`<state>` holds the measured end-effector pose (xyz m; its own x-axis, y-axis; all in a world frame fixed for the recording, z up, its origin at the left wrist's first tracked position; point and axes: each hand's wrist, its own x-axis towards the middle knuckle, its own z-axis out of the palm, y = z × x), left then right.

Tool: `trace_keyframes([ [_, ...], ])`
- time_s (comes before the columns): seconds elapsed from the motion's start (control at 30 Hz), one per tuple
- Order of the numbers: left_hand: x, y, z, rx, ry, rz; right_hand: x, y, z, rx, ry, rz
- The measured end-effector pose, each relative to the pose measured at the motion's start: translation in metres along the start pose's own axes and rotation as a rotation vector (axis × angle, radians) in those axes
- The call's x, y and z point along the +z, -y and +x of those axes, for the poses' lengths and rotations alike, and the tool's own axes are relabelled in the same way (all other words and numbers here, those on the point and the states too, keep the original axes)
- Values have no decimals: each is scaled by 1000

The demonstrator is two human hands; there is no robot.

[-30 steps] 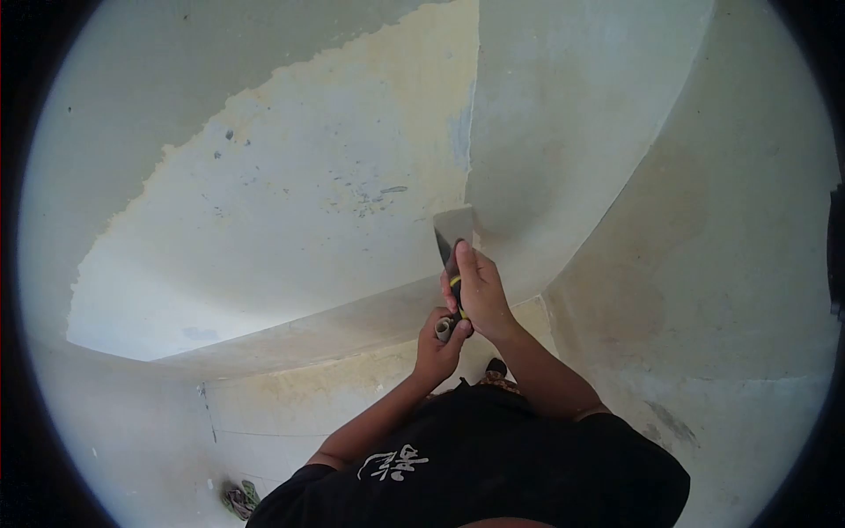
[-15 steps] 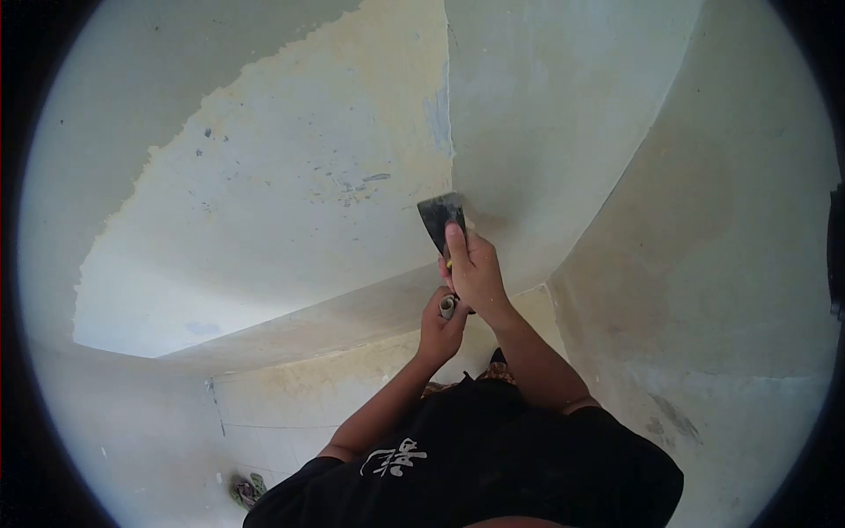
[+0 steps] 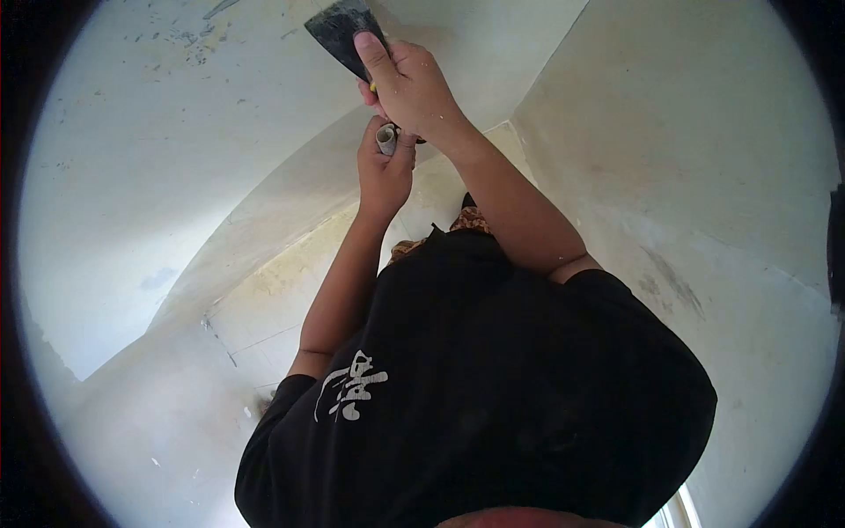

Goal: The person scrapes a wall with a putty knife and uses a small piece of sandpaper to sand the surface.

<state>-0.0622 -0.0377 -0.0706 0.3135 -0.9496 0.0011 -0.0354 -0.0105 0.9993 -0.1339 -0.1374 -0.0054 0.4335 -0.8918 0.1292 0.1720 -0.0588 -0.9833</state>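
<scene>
In the upper middle of the head view, my right hand is wrapped round the handle of a putty knife. The thumb presses along its dark, broad blade, which points up and left and overlaps the wall. A bit of yellow shows at the handle, the rest hidden in the palm. Just below, my left hand is closed round a pale hollow tube, its open end facing me. The two hands are close together, the left fingers right under the right wrist.
A wall with scraped, speckled patches curves along the left. Another wall with brownish stains stands at the right, meeting in a corner beyond the hands. Pale floor with thin lines lies at lower left.
My view has tipped downward, so both hands and the putty knife appear higher and further left. The blade leans more to the left. Both hands keep their grip.
</scene>
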Motion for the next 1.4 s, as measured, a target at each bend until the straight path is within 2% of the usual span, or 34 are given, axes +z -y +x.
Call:
trace_keyframes([
  [0.1, -2, 10, 0, 32, -26, 37, 3, -13, 5, -9, -10, -36],
  [0.23, -4, -6, -5, 72, -16, 32, 6, 10, -6, -82, -31, -47],
  [0.33, -10, 4, -2, 124, -21, 233, 6, 6, -7, -41, -23, -31],
  [0.37, -10, 3, -10, -88, -10, 219, 6, 0, -8, -27, -9, -20],
  [0.4, -10, 27, -12, 74, -28, 245, 3, -9, -12, 29, -9, -52],
  [0.43, -2, 9, -16, -1, -31, 134, 3, -11, -12, 82, -11, -84],
  [0.5, 2, 4, -13, 29, 27, 44, 3, -2, -5, 60, -10, -8],
  [0.67, 2, -2, -12, 4, 26, 47, 2, -2, -6, 108, -3, -17],
  [0.83, 0, -3, -17, 127, 23, 242, 2, 2, -15, 136, -36, -101],
  [0.87, 0, -4, -16, 161, 15, 282, 3, 0, -15, 98, -42, -116],
  [0.97, -1, 0, -13, 32, -13, 143, 8, -4, -8, -50, -71, -147],
  [1.03, -1, 1, -7, 23, -31, 94, 12, -1, -1, -190, -98, -148],
  [1.23, 0, 1, -1, -3, -44, 153, 2, 7, 1, -26, 9, -82],
  [1.37, 3, -7, -3, 36, -21, 152, -2, 8, 3, 5, 25, -98],
  [1.4, 2, -14, -1, 50, -1, 239, -3, 14, 4, 9, 30, -107],
])
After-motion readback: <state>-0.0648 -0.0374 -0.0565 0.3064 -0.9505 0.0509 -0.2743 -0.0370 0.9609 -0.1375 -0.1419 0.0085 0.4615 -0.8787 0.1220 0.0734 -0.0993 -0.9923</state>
